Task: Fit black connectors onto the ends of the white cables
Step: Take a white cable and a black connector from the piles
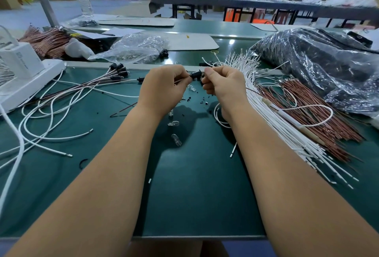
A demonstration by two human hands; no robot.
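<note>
Left hand (164, 86) pinches the connector (195, 74); right hand (222, 84) pinches the cable end. Connector: light, rigid, small; hold its body. Cable: limp; grip near the tip.

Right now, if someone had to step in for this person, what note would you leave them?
Left hand pinches a black connector; right hand pinches at its other end, seemingly feeding a cable in.
Finished leads with connectors lie to the left on the green mat.
The bundle of bare white cables lies to the right; most are still to be done.
Bag of dark parts sits far right.
</note>
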